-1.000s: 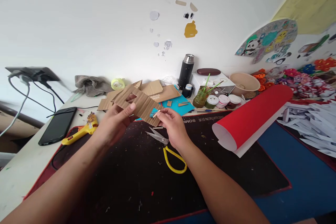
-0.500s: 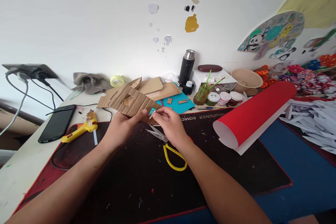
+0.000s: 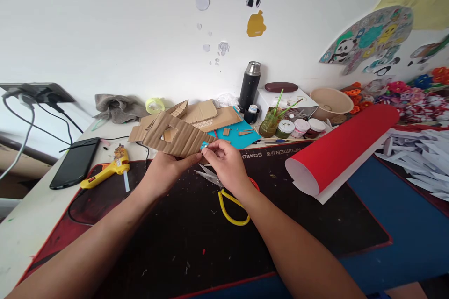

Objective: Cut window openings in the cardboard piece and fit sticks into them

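Note:
My left hand [image 3: 164,173] grips the near edge of a corrugated cardboard piece [image 3: 175,138] with a cut-out window, held just above the black mat [image 3: 196,243]. My right hand [image 3: 226,166] pinches at the cardboard's right corner, its fingers pressed together on something small that I cannot make out. Yellow-handled scissors [image 3: 229,205] lie on the mat right under my right wrist, blades pointing left.
A yellow glue gun [image 3: 105,174] and a black phone [image 3: 74,162] lie left. Loose cardboard [image 3: 206,117], a teal mat, a black flask [image 3: 249,85], paint jars [image 3: 298,128] and a bowl [image 3: 331,103] sit behind. A red paper roll [image 3: 340,149] and white paper strips [image 3: 421,159] lie right.
The cardboard has tilted flatter and dropped lower toward the mat. My left hand shifted to its near edge, and my right hand moved up to its right corner.

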